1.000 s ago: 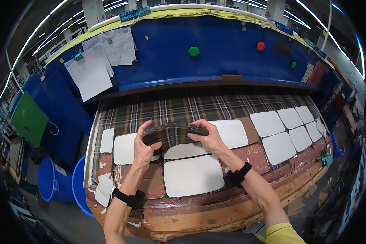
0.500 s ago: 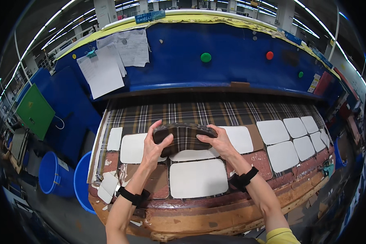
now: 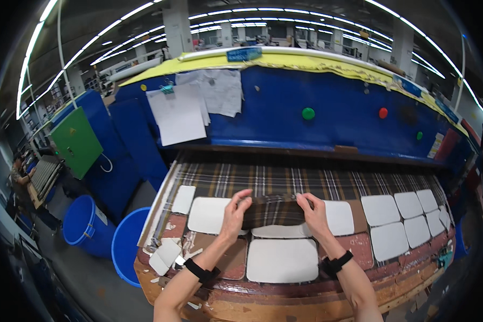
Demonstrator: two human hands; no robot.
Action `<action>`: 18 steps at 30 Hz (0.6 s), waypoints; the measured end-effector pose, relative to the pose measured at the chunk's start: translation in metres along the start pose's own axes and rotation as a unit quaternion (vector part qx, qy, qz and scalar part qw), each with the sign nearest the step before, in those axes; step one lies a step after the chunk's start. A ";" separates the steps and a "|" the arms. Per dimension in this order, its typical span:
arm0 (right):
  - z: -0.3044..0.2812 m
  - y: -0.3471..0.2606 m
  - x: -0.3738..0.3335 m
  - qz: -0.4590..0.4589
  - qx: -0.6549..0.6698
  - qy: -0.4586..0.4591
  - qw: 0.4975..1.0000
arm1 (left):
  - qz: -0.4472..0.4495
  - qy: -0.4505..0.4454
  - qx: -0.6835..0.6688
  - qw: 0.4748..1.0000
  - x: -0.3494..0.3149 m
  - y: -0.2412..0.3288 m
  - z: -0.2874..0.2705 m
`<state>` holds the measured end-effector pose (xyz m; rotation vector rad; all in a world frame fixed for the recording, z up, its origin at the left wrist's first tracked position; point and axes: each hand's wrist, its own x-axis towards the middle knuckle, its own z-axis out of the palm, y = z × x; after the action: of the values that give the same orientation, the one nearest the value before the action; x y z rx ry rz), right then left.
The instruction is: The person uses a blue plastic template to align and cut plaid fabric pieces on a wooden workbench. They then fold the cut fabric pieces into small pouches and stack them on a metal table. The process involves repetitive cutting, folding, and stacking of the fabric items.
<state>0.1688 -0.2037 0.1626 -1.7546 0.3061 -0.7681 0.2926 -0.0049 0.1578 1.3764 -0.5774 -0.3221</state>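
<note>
My left hand and my right hand grip opposite ends of a plaid fabric piece, which looks like a small stack of cut layers. It is held above the table, its patterned face toward me, with fingers behind and thumbs toward the front. Beneath it a white rounded panel shows only in part. Nearer me lies another white panel, flat on the worn table. A wide plaid cloth spreads across the table behind my hands. Dark bands circle both wrists.
More white panels lie at the right, and scraps at the left. A blue machine beam with green and red buttons spans the table's far side. Blue bins stand left. Farther left, a person stands beside a rack.
The view has turned left and up, so the scene sits farther right and lower. Both hands still grip the plaid fabric piece, whose curved lower edge now looks flatter.
</note>
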 end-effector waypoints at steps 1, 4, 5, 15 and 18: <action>-0.001 0.001 -0.001 0.014 -0.008 -0.027 0.999 | 0.032 -0.007 0.026 0.999 0.000 -0.002 -0.006; -0.012 -0.015 -0.009 0.047 -0.069 -0.094 0.992 | 0.089 -0.053 0.113 0.988 -0.004 -0.004 -0.009; -0.014 -0.016 -0.007 0.048 -0.032 -0.111 0.992 | 0.081 -0.056 0.146 0.984 0.000 -0.011 -0.010; -0.025 -0.001 -0.006 0.105 0.053 -0.149 0.982 | -0.063 -0.126 0.011 0.990 0.008 -0.005 -0.020; -0.021 0.020 -0.006 0.116 0.055 -0.135 0.983 | -0.120 -0.102 -0.008 0.987 0.010 -0.001 -0.007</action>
<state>0.1542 -0.2230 0.1452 -1.6598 0.2730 -0.3670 0.3049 -0.0047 0.1580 1.4096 -0.5763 -0.6671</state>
